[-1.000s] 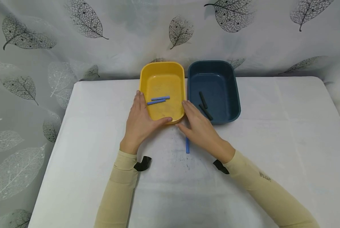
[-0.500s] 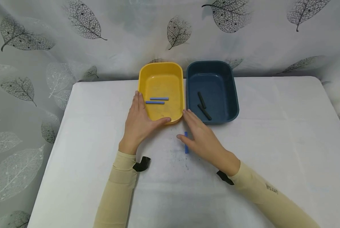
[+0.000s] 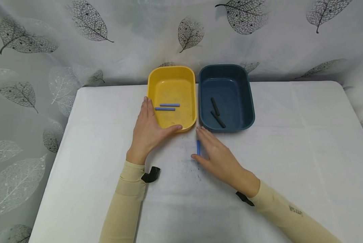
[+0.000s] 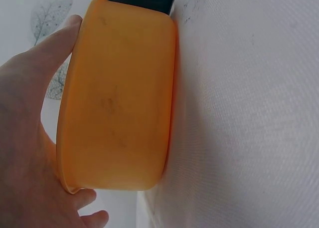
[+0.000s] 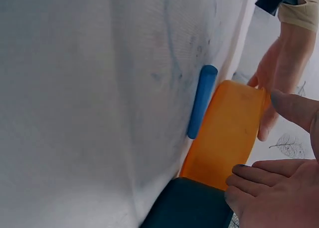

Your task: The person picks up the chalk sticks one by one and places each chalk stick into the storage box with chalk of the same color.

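Observation:
In the head view my left hand [image 3: 146, 131] lies against the near left corner of a yellow tray [image 3: 181, 87], fingers straight along its side and thumb on the front rim. Two blue chalk sticks [image 3: 165, 109] lie parallel in that tray. My right hand [image 3: 219, 158] hovers near a third blue chalk stick [image 3: 198, 147] on the table, fingers extended, thumb spread and holding nothing. The right wrist view shows this loose chalk stick [image 5: 203, 101] whole, apart from the fingers; in the head view the hand hides its near end.
Close to the right of the yellow tray stands a dark blue tray [image 3: 225, 87] with two dark sticks [image 3: 217, 119] in it. Dark specks mark the white tablecloth [image 3: 175, 209] near the loose chalk. A leaf-patterned curtain [image 3: 132, 20] hangs behind the table.
The right hand has drawn back from the yellow tray's near right corner, toward me, over the loose chalk. The two chalk sticks in the tray have turned parallel. The left hand stays put.

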{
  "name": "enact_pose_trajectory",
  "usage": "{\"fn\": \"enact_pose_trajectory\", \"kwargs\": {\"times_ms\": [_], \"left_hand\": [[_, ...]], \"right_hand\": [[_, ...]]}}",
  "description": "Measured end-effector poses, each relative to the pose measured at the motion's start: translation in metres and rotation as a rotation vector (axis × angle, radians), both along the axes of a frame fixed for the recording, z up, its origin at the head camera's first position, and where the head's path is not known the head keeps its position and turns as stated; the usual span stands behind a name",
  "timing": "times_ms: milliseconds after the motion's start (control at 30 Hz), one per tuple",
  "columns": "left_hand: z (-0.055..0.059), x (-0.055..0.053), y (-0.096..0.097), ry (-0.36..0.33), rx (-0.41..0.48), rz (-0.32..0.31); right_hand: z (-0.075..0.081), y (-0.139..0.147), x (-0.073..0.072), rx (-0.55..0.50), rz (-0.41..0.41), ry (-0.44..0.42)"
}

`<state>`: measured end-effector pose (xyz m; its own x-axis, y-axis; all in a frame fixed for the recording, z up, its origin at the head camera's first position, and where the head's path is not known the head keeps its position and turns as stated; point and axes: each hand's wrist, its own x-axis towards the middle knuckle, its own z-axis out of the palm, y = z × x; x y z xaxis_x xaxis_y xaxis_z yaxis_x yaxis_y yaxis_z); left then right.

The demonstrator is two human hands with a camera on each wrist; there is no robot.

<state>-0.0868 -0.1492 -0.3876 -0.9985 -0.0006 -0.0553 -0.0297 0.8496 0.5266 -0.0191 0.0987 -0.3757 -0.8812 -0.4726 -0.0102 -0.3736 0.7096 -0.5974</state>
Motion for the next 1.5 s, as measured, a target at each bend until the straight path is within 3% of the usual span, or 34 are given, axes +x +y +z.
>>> {"fn": "enact_pose_trajectory", "kwargs": {"times_ms": [533, 800, 1500], "left_hand": [[0.001, -0.001, 0.000, 0.000, 0.001, -0.001], [0.002, -0.002, 0.000, 0.010, 0.001, -0.004], [0.000, -0.001, 0.000, 0.011, -0.003, -0.004]], "right_hand": [[-0.015, -0.001, -0.001, 0.126, 0.069, -0.073], [-0.018, 0.000, -0.002, 0.160, 0.079, -0.060], [-0.020, 0.002, 0.001, 0.117, 0.076, -0.008]]}}
